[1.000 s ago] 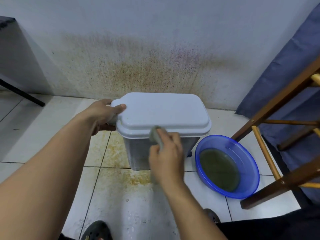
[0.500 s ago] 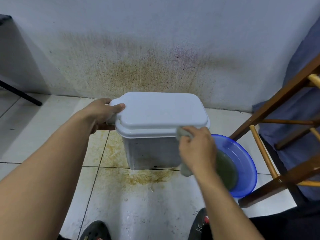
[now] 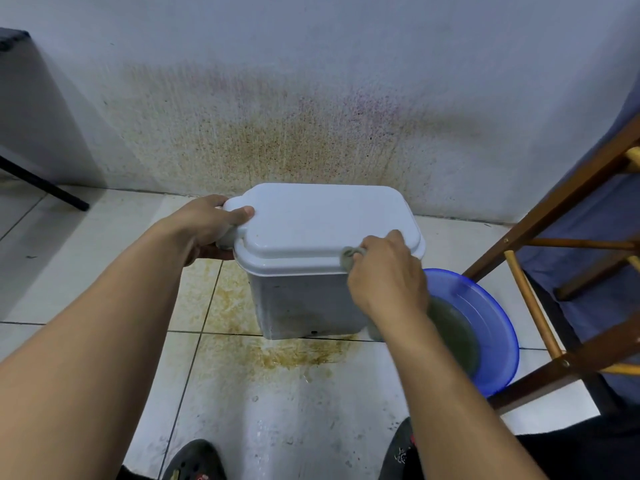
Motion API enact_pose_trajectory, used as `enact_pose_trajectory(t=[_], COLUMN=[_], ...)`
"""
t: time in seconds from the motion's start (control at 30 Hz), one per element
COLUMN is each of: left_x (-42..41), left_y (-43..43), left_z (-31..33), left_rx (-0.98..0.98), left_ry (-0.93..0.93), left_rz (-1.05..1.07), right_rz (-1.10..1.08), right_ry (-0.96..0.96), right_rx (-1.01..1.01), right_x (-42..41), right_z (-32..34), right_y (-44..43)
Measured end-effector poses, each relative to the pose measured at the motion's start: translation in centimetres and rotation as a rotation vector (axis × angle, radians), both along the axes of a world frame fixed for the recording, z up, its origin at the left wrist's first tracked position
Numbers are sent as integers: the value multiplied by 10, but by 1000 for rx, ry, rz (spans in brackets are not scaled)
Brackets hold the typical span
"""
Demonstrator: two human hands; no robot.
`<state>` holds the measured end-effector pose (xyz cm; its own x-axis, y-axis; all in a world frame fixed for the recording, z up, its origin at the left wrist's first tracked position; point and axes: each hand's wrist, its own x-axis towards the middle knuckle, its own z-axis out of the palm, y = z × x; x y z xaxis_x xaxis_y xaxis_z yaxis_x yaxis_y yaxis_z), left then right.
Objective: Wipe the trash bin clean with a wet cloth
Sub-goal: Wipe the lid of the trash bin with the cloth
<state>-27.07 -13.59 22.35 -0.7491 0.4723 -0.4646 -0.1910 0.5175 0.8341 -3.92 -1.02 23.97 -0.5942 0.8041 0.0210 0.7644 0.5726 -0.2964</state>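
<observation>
A white lidded trash bin (image 3: 311, 299) stands on the tiled floor against a stained wall. My left hand (image 3: 202, 230) grips the lid's left end tab, thumb on top. My right hand (image 3: 388, 278) holds a grey-green wet cloth (image 3: 349, 257) and presses it on the lid's front rim near the right corner. Most of the cloth is hidden under my fingers; a tail of it hangs below my wrist.
A blue basin (image 3: 491, 327) with murky water sits on the floor right of the bin. A wooden stool frame (image 3: 540, 230) and blue fabric (image 3: 588, 209) stand at the right. Yellow-brown stains (image 3: 294, 355) mark the wet floor tiles. My sandals (image 3: 194, 460) are at the bottom edge.
My right hand with the cloth slid rightward along the lid's front rim, from its middle to the right corner. My left hand kept its grip on the lid's left end.
</observation>
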Motion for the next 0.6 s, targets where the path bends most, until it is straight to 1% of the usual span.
enact_pose_trajectory(t=[0.1, 0.2, 0.3, 0.43, 0.6], left_x=[0, -1, -2, -2, -3], left_y=[0, 0, -2, -2, 0], left_z=[0, -1, -1, 1, 8], left_rx=[-9, -8, -10, -41, -101], left_ry=[9, 24, 27, 37, 123], left_rz=[3, -6, -19, -53, -113], right_rz=[117, 237, 295, 223, -4], right_ry=[32, 82, 121, 153, 201], right_rx=[-12, -67, -97, -79, -35], right_x=[-22, -45, -53, -30, 13], right_z=[0, -5, -10, -15, -24], right_y=[-34, -65, -77, -47, 22])
